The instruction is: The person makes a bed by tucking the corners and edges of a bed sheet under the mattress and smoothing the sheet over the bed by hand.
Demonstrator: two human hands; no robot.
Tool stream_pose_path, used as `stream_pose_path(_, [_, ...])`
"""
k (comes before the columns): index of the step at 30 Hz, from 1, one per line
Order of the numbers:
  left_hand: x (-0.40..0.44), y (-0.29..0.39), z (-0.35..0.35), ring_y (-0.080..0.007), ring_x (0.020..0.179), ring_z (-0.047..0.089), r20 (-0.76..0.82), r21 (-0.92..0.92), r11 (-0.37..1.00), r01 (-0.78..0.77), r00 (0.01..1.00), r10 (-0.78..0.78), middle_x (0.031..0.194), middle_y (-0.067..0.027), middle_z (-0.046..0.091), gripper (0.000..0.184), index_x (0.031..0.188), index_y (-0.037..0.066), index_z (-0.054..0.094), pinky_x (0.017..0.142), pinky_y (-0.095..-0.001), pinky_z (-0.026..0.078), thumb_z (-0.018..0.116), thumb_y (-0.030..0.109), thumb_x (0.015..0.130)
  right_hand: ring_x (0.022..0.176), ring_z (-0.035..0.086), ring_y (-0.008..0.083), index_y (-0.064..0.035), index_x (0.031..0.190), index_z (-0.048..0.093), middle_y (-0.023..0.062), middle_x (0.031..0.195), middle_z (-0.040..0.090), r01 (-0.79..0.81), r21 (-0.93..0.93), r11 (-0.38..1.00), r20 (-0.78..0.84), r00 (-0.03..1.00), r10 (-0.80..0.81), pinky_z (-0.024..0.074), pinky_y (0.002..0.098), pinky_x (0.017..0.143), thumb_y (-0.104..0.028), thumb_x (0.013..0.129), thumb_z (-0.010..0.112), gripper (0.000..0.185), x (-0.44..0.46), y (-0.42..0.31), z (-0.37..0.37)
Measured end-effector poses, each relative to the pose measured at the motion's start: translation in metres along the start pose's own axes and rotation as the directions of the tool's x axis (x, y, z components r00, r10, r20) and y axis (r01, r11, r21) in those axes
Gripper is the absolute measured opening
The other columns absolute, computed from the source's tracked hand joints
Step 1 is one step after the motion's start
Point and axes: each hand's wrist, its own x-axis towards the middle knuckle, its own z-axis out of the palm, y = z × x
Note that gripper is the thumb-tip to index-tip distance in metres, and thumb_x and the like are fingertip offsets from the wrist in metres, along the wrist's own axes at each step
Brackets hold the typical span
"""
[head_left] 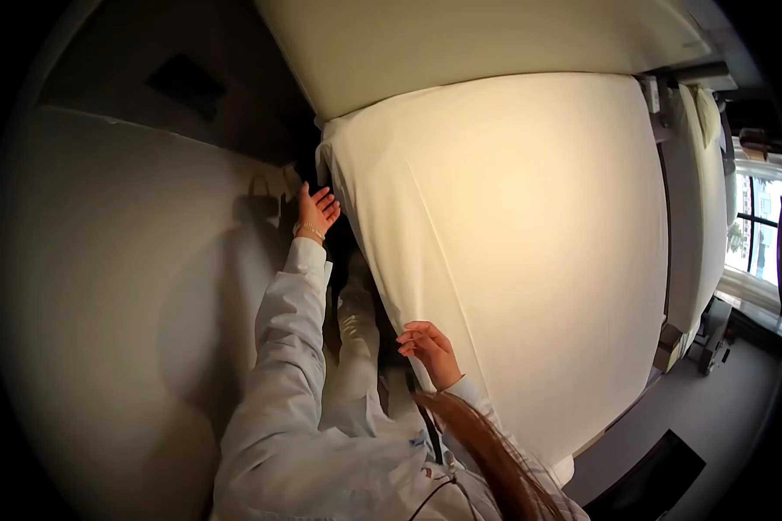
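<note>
A white sheet [530,226] covers the bed, with a long crease along its near side and its edge hanging down toward the floor. Near the bed's far left corner, my left hand [318,211] is raised beside the hanging edge, palm up with fingers apart and nothing in it. My right hand [431,352] is over the sheet's near side edge, fingers loosely curled and spread a little, holding nothing that I can see. Whether its fingertips touch the cloth, I cannot tell.
A pale headboard [495,43] stands beyond the bed. The wall [130,260] is close on my left. On the right are a second bed [699,208], a window [756,221] and a dark screen [656,482]. My legs stand in the narrow gap beside the bed.
</note>
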Motion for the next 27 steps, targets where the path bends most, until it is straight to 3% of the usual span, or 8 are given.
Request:
stream_pose_path(6, [0.114, 0.048, 0.044, -0.016, 0.057, 0.046, -0.034, 0.194, 0.972, 0.133, 0.991, -0.129, 0.06, 0.0007, 0.045, 0.059, 0.072, 0.013, 0.049, 0.058, -0.0302, 0.042, 0.044, 0.071, 0.074, 0.079, 0.058, 0.0136, -0.0071, 0.104, 0.054, 0.0055, 0.091, 0.061, -0.14, -0.004, 0.99, -0.244, 0.96, 0.135, 0.045, 0.0268, 0.075, -0.017, 0.09, 0.049, 0.018, 0.088, 0.012, -0.004])
stream_pose_path(10, [0.172, 0.059, 0.04, -0.012, 0.048, 0.038, 0.005, 0.336, 0.925, 0.179, 0.981, -0.191, 0.048, 0.0034, 0.035, 0.051, 0.061, 0.017, 0.039, 0.049, -0.0272, 0.036, 0.046, 0.064, 0.079, 0.084, 0.057, 0.0125, -0.0084, 0.108, 0.054, 0.0045, 0.094, 0.061, -0.188, -0.063, 0.98, -0.186, 0.967, 0.174, 0.0449, 0.0269, 0.079, -0.018, 0.09, 0.049, 0.021, 0.123, 0.032, -0.015])
stream_pose_path(13, [0.196, 0.072, 0.023, -0.0104, 0.042, 0.034, 0.14, 0.242, 0.97, 0.004, 0.989, -0.039, 0.047, 0.0048, 0.033, 0.032, 0.062, 0.018, 0.039, 0.042, -0.0241, 0.03, 0.049, 0.035, 0.087, 0.085, 0.057, 0.013, -0.0076, 0.11, 0.053, 0.005, 0.095, 0.061, -0.164, -0.079, 0.983, -0.132, 0.979, 0.153, 0.0449, 0.0276, 0.08, -0.018, 0.09, 0.05, 0.023, 0.142, 0.049, -0.02])
stream_pose_path(19, [0.224, 0.074, 0.038, -0.0096, 0.041, 0.036, -0.128, 0.309, 0.921, -0.236, 0.95, 0.286, 0.049, 0.0023, 0.042, 0.034, 0.061, 0.012, 0.053, 0.042, -0.0253, 0.03, 0.058, 0.035, 0.084, 0.086, 0.057, 0.0139, -0.0045, 0.112, 0.052, 0.0072, 0.097, 0.06, -0.212, -0.115, 0.971, -0.064, 0.977, 0.205, 0.0459, 0.0276, 0.077, -0.017, 0.09, 0.05, 0.025, 0.178, 0.032, -0.019])
stream_pose_path(21, [0.224, 0.066, 0.04, -0.0111, 0.054, 0.047, 0.018, 0.408, 0.882, -0.236, 0.968, 0.251, 0.062, -0.0001, 0.053, 0.034, 0.08, 0.01, 0.062, 0.052, -0.0269, 0.038, 0.056, 0.043, 0.085, 0.085, 0.058, 0.0152, -0.0045, 0.111, 0.052, 0.0078, 0.096, 0.061, -0.211, -0.122, 0.97, -0.064, 0.977, 0.204, 0.0465, 0.0288, 0.078, -0.015, 0.091, 0.049, 0.023, 0.179, 0.034, -0.022])
stream_pose_path(23, [0.2, 0.057, 0.045, -0.0205, 0.1, 0.051, 0.076, 0.363, 0.864, -0.35, 0.935, 0.347, 0.11, -0.0105, 0.054, 0.054, 0.111, 0.009, 0.053, 0.084, -0.0367, 0.042, 0.043, 0.056, 0.087, 0.087, 0.058, 0.0154, -0.0044, 0.11, 0.052, 0.0085, 0.096, 0.061, -0.178, -0.191, 0.965, -0.06, 0.984, 0.17, 0.0474, 0.0288, 0.077, -0.01, 0.089, 0.05, 0.022, 0.179, 0.04, -0.024])
stream_pose_path(24, [0.195, 0.067, 0.027, -0.027, 0.127, 0.029, 0.286, 0.343, 0.879, -0.331, 0.928, 0.238, 0.139, -0.0143, 0.031, 0.075, 0.134, 0.008, 0.035, 0.103, -0.045, 0.023, 0.036, 0.064, 0.085, 0.087, 0.058, 0.0154, -0.0044, 0.11, 0.052, 0.0085, 0.096, 0.061, -0.184, -0.197, 0.963, -0.063, 0.983, 0.175, 0.0474, 0.0288, 0.077, -0.01, 0.089, 0.05, 0.022, 0.187, 0.048, -0.029])
stream_pose_path(27, [0.196, 0.073, 0.001, -0.0284, 0.129, 0.028, 0.34, 0.466, 0.842, -0.271, 0.934, 0.112, 0.141, -0.0151, 0.028, 0.078, 0.136, 0.011, 0.033, 0.103, -0.045, 0.025, 0.03, 0.069, 0.084, 0.089, 0.059, 0.0161, -0.004, 0.112, 0.051, 0.008, 0.1, 0.061, -0.097, -0.162, 0.982, 0.08, 0.991, 0.111, 0.0481, 0.029, 0.077, -0.006, 0.088, 0.05, 0.024, 0.207, 0.05, -0.029])
